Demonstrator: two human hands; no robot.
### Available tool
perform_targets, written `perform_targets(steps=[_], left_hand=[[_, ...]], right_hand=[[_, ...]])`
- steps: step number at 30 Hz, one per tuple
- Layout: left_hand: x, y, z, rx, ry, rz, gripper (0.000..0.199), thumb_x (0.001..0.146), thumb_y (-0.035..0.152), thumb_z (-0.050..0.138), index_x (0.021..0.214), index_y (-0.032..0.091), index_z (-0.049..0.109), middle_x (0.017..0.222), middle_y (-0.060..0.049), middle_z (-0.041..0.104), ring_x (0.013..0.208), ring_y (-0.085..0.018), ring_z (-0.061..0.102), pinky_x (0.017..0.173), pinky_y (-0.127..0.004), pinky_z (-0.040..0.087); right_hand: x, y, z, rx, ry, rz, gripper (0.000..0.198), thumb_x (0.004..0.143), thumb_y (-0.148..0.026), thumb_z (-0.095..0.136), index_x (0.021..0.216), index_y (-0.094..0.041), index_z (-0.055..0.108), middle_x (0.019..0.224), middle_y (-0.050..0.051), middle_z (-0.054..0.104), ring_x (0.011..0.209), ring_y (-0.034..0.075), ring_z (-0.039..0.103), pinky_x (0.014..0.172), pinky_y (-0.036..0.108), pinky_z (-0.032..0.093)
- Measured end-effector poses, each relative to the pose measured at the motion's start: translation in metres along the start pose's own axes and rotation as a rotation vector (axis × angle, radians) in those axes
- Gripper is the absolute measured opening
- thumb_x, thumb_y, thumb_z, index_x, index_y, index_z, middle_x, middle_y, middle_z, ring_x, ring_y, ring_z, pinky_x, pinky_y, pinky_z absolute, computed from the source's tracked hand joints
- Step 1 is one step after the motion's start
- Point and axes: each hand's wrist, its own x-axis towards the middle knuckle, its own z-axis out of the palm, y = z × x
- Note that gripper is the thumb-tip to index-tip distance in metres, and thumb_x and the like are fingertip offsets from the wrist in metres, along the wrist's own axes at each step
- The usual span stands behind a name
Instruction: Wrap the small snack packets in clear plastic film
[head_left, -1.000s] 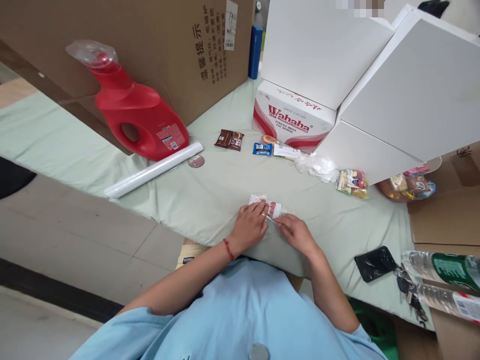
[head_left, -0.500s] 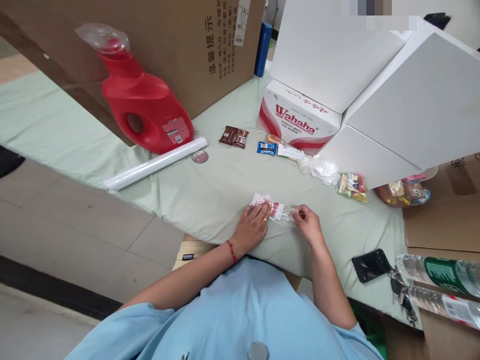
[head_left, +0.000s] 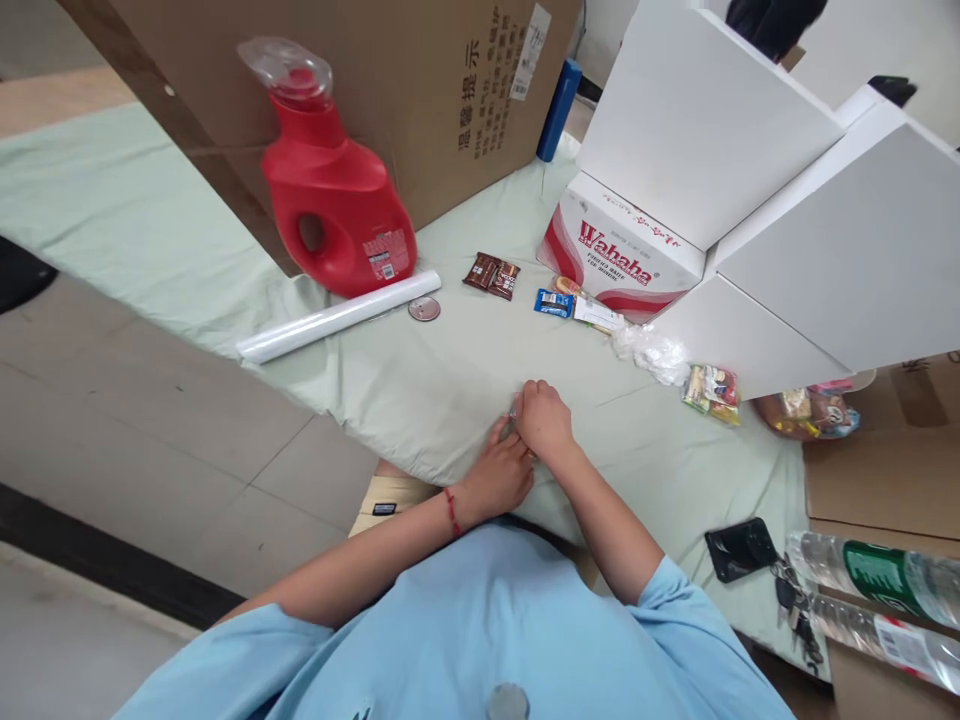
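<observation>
My left hand rests at the front of the green cloth, a red string on its wrist. My right hand is closed and lies against it, partly over its fingers. A sliver of the clear plastic packet glints between the fingertips of both hands. The rest of the packet is hidden under the hands. Beyond them lie two brown cocoa snack packs, a blue wrapped snack and a crumpled clear bag.
A red jug and a white roll stand at the left by a cardboard box. A Wahaha carton and white panels are behind. On the right are a black phone, keys and water bottles.
My right hand has moved left and closed in over my left hand's fingers. The packet with the red and white label, earlier stretched between the hands, is now almost wholly covered.
</observation>
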Motion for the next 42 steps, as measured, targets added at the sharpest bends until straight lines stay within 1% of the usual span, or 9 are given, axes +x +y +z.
perform_targets(steps=[5, 12, 19, 23, 26, 28, 32, 36, 42], left_hand=[[-0.035, -0.010, -0.010, -0.143, 0.044, 0.045, 0.038, 0.091, 0.014, 0.057, 0.126, 0.016, 0.070, 0.138, -0.013, 0.068, 0.143, -0.030, 0.049, 0.128, -0.056, 0.031], [-0.044, -0.014, -0.018, -0.399, 0.191, 0.006, 0.029, 0.095, 0.009, 0.050, 0.109, 0.019, 0.073, 0.118, -0.010, 0.075, 0.130, -0.027, 0.059, 0.112, -0.050, 0.052], [-0.021, -0.015, -0.037, -0.878, 0.397, -0.479, 0.034, 0.101, 0.044, 0.057, 0.126, 0.023, 0.066, 0.134, -0.012, 0.065, 0.123, -0.024, 0.064, 0.099, -0.042, 0.059], [0.005, -0.012, -0.044, -1.111, 0.196, -0.543, 0.062, 0.088, 0.059, 0.072, 0.137, 0.023, 0.061, 0.144, -0.015, 0.063, 0.135, -0.031, 0.059, 0.111, -0.049, 0.051], [0.022, -0.001, -0.048, -1.334, -0.195, -0.537, 0.062, 0.081, 0.063, 0.079, 0.123, 0.018, 0.071, 0.126, -0.015, 0.072, 0.119, -0.032, 0.067, 0.098, -0.046, 0.057], [0.028, 0.008, -0.049, -1.403, -0.305, -0.565, 0.060, 0.079, 0.064, 0.080, 0.112, 0.015, 0.073, 0.113, -0.012, 0.075, 0.104, -0.028, 0.070, 0.089, -0.042, 0.059], [0.036, 0.027, -0.040, -1.382, -0.202, -0.586, 0.062, 0.080, 0.067, 0.078, 0.111, 0.014, 0.073, 0.107, -0.009, 0.076, 0.096, -0.023, 0.070, 0.088, -0.037, 0.058], [0.042, 0.042, -0.022, -1.276, -0.220, -0.535, 0.061, 0.085, 0.068, 0.069, 0.117, 0.017, 0.071, 0.111, -0.010, 0.076, 0.103, -0.026, 0.070, 0.092, -0.040, 0.058], [0.038, 0.023, -0.013, -0.621, 0.025, -0.400, 0.057, 0.095, 0.060, 0.056, 0.132, 0.018, 0.064, 0.134, -0.016, 0.065, 0.115, -0.028, 0.067, 0.098, -0.046, 0.058]], right_hand=[[-0.012, -0.001, 0.007, 0.005, 0.057, -0.062, 0.043, 0.102, -0.057, 0.059, 0.120, -0.018, 0.058, 0.120, 0.016, 0.063, 0.117, 0.030, 0.055, 0.081, 0.037, 0.053], [-0.015, 0.017, 0.001, 0.145, 0.111, -0.057, 0.021, 0.096, -0.020, 0.057, 0.116, -0.019, 0.063, 0.117, 0.015, 0.063, 0.111, 0.030, 0.056, 0.081, 0.038, 0.052], [-0.046, 0.076, -0.016, 1.208, 0.253, 0.137, 0.027, 0.079, -0.030, 0.064, 0.105, -0.022, 0.064, 0.092, 0.003, 0.064, 0.078, 0.019, 0.058, 0.069, 0.030, 0.050], [-0.069, 0.085, -0.007, 1.666, 0.072, 0.165, 0.030, 0.070, -0.032, 0.070, 0.098, -0.023, 0.063, 0.084, -0.002, 0.061, 0.069, 0.015, 0.054, 0.060, 0.025, 0.045], [-0.085, 0.084, 0.004, 1.743, 0.031, 0.127, 0.031, 0.070, -0.036, 0.076, 0.096, -0.024, 0.063, 0.086, -0.001, 0.062, 0.073, 0.015, 0.056, 0.065, 0.026, 0.048], [-0.093, 0.086, 0.010, 1.737, 0.050, 0.153, 0.035, 0.074, -0.045, 0.077, 0.098, -0.024, 0.063, 0.090, 0.000, 0.064, 0.079, 0.017, 0.060, 0.071, 0.028, 0.051], [-0.108, 0.098, 0.021, 1.679, 0.044, 0.226, 0.054, 0.080, -0.068, 0.073, 0.112, -0.025, 0.063, 0.103, 0.005, 0.070, 0.093, 0.021, 0.067, 0.083, 0.034, 0.057], [-0.120, 0.101, 0.032, 1.606, 0.053, 0.174, 0.049, 0.079, -0.061, 0.080, 0.108, -0.023, 0.069, 0.100, 0.004, 0.075, 0.092, 0.021, 0.069, 0.087, 0.034, 0.056], [-0.118, 0.163, 0.045, 1.616, 0.423, 0.409, 0.045, 0.075, -0.044, 0.085, 0.111, -0.025, 0.065, 0.099, 0.002, 0.074, 0.089, 0.020, 0.070, 0.081, 0.034, 0.060]])
